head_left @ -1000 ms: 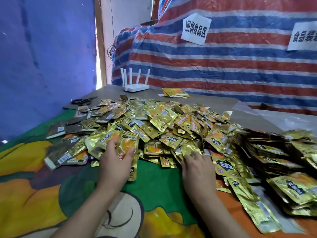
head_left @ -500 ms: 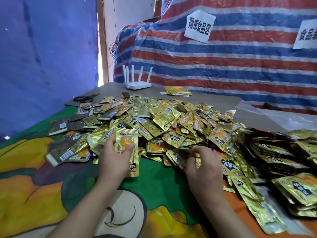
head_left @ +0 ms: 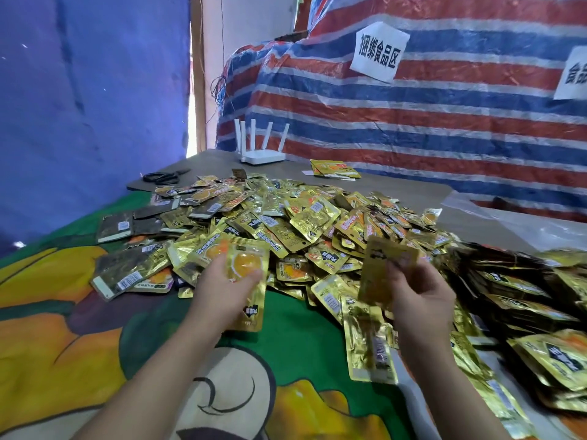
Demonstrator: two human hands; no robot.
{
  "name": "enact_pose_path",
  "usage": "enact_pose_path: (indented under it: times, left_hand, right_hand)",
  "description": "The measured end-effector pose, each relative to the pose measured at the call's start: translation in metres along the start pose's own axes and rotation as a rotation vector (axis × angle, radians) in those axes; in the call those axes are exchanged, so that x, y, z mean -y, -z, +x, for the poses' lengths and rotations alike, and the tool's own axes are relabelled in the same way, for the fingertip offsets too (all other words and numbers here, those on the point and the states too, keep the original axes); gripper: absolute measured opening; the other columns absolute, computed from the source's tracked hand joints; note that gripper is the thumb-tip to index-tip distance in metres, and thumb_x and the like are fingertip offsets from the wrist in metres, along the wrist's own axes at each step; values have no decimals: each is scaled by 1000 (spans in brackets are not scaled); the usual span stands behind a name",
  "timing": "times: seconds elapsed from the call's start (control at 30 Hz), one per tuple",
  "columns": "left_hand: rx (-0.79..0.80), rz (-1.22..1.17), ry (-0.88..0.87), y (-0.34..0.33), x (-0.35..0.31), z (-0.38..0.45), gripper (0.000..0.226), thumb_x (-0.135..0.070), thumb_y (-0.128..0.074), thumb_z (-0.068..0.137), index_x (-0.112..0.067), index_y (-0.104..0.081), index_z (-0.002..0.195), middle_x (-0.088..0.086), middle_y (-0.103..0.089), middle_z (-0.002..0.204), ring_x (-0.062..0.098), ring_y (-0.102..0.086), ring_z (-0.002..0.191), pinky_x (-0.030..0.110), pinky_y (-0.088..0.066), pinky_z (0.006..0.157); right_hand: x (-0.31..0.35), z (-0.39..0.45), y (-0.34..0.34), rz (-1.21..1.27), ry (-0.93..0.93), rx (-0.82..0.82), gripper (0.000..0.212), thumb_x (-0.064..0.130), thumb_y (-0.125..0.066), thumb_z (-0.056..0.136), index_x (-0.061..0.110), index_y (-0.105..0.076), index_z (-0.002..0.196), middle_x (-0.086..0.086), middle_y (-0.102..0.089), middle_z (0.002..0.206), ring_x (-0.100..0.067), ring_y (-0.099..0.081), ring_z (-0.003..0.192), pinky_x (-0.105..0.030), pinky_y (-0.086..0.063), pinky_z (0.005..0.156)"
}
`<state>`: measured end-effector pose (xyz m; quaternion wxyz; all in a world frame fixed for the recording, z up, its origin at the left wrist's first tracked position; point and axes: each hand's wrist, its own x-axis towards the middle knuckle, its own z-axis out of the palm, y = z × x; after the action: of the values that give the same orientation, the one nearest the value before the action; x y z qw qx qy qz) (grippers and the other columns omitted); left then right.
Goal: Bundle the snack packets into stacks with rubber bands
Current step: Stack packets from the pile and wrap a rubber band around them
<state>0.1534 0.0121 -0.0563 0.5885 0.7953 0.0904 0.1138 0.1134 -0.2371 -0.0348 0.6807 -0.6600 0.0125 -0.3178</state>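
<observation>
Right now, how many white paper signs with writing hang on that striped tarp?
2. One sign hangs on the striped tarp at upper centre-right. A second sign is at the right edge, cut off by the frame. More may lie out of view.

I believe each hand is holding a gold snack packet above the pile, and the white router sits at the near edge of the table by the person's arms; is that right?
Not quite. The head view shows the white router at the far edge of the table, against the striped tarp, not near the arms. The rest holds: the left hand and right hand each hold a gold snack packet above the pile.
</observation>
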Motion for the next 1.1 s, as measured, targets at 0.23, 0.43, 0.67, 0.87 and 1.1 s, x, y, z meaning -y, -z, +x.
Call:
enact_pose_path:
  times: [0.23, 0.43, 0.67, 0.87, 1.1]
  left_hand:
    - [42, 474, -123, -3, 4, -9, 70, -43, -64, 90, -15, -38, 148, 5, -47, 147, 25, -44, 132, 33, -38, 100]
    - [31, 665, -124, -9, 10, -15, 63, -46, -59, 92, -15, -40, 143, 6, -36, 144, 27, -31, 135, 40, -34, 107]
    - [18, 773, -174, -16, 6, -27, 45, -41, -54, 96, -12, -45, 129, 10, -34, 151, 28, -42, 132, 38, -40, 103]
    - [-53, 887, -338, -16, -4, -37, 29, -47, -48, 96, -22, -43, 110, -5, -56, 98, 22, -62, 95, 32, -44, 67]
    - [1, 882, -370, -17, -2, -38, 32, -47, -48, 97, -20, -44, 114, -3, -55, 91, 21, -57, 95, 33, -40, 68]
  right_hand:
    - [3, -4, 2, -1031, 296, 395, 11, 32, -49, 101, 24, -45, 93, 14, -52, 75, -21, -56, 71, -36, -45, 59]
    - [0, -10, 4, -1286, -165, 470, 27, 46, -54, 87, 21, -43, 91, 4, -47, 88, -19, -52, 79, -32, -35, 59]
    - [1, -19, -4, -1470, -85, 453, 43, 61, -56, 87, 24, -37, 99, 3, -55, 94, -23, -61, 90, -32, -39, 65]
    - [1, -24, -18, -1411, 122, 347, 34, 40, -62, 93, 21, -43, 115, -1, -50, 113, -25, -62, 96, -35, -41, 72]
    - [-3, -26, -17, -1201, 213, 302, 32, 33, -67, 90, 27, -37, 98, 2, -55, 100, -27, -60, 87, -35, -38, 63]
